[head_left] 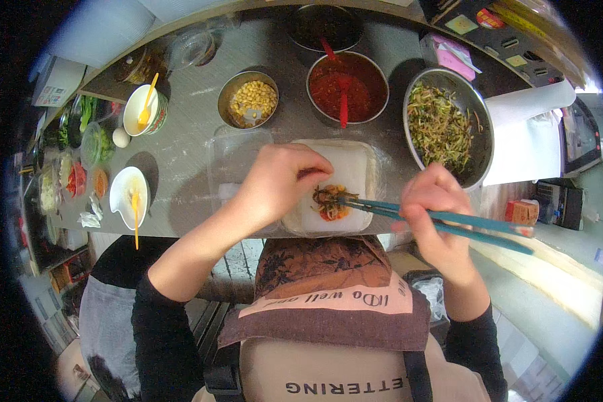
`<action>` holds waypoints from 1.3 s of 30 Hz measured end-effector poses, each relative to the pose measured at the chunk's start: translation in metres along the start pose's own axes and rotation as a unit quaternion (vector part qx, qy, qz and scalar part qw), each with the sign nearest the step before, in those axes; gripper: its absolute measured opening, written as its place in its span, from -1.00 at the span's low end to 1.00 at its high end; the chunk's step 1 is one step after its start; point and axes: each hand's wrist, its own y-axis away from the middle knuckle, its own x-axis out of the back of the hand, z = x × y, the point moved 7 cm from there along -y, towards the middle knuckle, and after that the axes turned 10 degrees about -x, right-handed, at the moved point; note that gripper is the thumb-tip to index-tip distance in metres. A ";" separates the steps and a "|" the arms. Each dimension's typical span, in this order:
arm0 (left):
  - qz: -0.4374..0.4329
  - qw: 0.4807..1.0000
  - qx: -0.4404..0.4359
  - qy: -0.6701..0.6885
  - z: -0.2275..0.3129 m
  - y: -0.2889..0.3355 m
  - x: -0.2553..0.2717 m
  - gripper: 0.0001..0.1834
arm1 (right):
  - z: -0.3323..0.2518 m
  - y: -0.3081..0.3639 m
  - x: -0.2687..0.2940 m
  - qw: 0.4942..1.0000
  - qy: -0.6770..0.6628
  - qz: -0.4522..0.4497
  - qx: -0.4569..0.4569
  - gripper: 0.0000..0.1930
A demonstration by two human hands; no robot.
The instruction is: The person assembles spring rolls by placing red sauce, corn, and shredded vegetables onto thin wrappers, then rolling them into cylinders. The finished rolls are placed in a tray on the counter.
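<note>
Black sleeves [164, 335], beige apron [321, 358], black straps [419, 375]; brown panel [321, 264], apparently floral

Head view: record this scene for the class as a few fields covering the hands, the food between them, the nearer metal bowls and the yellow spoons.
Left hand: fingers bunched near the food mix
Right hand: gripping teal chopsticks, tips at the mix
Food mix: on a white sheet
Metal bowls, left to right: kernel bowl, sauce bowl, shreds bowl
Yellow spoons: one in the patterned cup, one in the white bowl
</note>
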 end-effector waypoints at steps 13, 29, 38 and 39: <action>-0.059 0.990 -0.107 -0.076 0.016 0.002 -0.032 -0.73 | 0.140 0.045 0.135 0.850 -0.407 0.268 -0.200 -0.56; -0.052 0.989 -0.132 -0.049 0.025 0.002 -0.029 -0.68 | 0.051 0.045 0.017 0.966 0.254 0.041 -0.003 -0.86; -0.005 0.984 -0.132 -0.123 0.012 0.064 -0.030 -0.71 | 0.053 0.031 -0.070 0.957 0.255 -0.134 0.037 -0.83; 0.000 0.983 -0.128 -0.128 0.009 0.066 -0.032 -0.71 | 0.052 0.030 -0.070 0.953 0.269 -0.133 0.041 -0.85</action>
